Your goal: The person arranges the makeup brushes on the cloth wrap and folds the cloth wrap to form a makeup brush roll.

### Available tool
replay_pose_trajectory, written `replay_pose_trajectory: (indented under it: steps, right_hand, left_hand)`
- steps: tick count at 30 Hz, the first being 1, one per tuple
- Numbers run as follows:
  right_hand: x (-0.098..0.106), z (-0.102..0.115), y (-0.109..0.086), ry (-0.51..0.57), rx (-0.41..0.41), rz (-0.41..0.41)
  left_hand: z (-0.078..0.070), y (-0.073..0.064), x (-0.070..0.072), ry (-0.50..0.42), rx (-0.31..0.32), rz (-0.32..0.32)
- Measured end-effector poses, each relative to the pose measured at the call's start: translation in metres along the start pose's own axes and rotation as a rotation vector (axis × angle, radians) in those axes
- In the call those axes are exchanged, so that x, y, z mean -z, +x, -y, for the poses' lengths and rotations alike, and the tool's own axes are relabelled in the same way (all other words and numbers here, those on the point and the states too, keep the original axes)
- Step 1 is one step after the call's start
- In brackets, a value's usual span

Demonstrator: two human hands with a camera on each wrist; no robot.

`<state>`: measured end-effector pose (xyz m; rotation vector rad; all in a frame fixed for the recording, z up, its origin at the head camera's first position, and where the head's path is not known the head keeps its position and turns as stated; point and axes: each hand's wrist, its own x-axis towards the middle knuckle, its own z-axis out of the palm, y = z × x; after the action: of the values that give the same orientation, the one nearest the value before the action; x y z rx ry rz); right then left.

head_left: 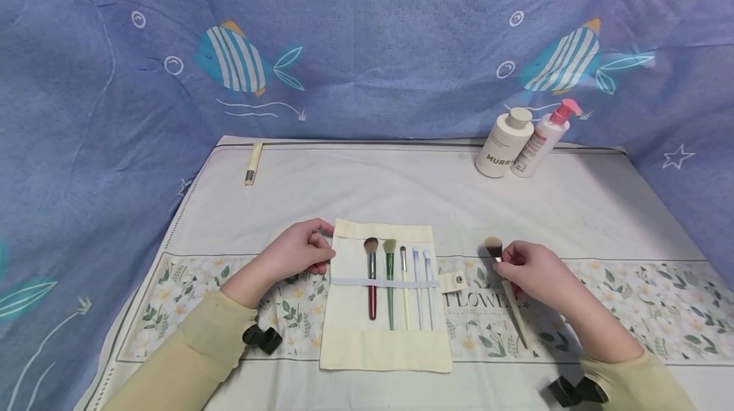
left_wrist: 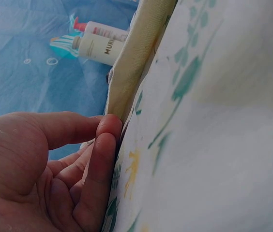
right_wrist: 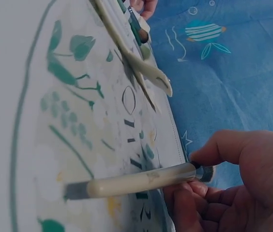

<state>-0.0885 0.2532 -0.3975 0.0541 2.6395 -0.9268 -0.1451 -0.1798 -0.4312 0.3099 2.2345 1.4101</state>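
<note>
Blue fish-print cloth (head_left: 367,48) hangs behind a white-covered bench (head_left: 367,188). The right grip (head_left: 530,271) pinches a pale-handled brush (head_left: 515,315) near its bristles, to the right of the cream brush roll (head_left: 385,350). The left grip (head_left: 298,248) pinches the roll's left edge. Five brushes (head_left: 390,266) lie on the roll, crossed by a strap (head_left: 350,281); beyond are two bottles (head_left: 504,146) and a tube (head_left: 253,164).
</note>
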Motion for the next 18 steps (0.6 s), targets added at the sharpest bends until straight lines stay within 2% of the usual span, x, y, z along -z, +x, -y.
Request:
replay_pose_trajectory:
  steps: [10,18]
  right_hand:
    - [0.001,0.009,0.008,0.054,-0.001,0.005]
    - [0.000,0.009,0.014,0.103,-0.010,0.004]
  left_hand:
    - [0.000,0.001,-0.001,0.000,0.007,-0.003]
    - [-0.002,0.001,-0.001,-0.004,0.008,-0.001]
